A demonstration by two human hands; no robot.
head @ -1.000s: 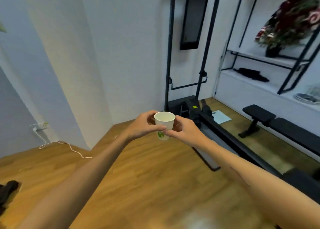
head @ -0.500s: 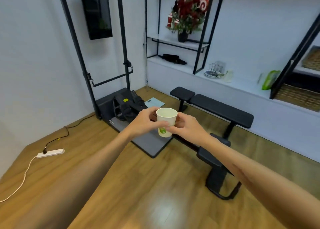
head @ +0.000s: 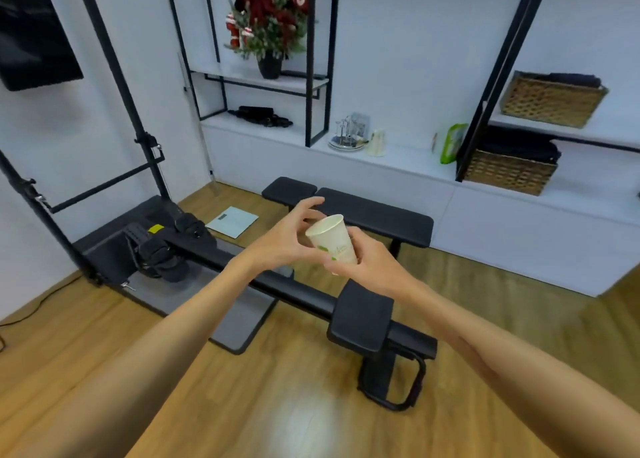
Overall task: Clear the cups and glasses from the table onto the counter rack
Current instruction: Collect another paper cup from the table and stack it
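Paper cup [head: 333, 238], tilted with its mouth toward the left hand [head: 284, 239], sits gripped low on its wall by the right hand [head: 370, 263]; left fingers [head: 309, 204] spread loose, fingertips just beside the rim, contact unclear.

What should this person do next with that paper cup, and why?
Probably carry the paper cup onward to the counter rack on the white counter ahead. The right hand grips the cup near its base, tilted, while the left hand has its fingers spread beside the rim, seemingly not gripping. The rack stands well beyond the black bench, out of reach for now.
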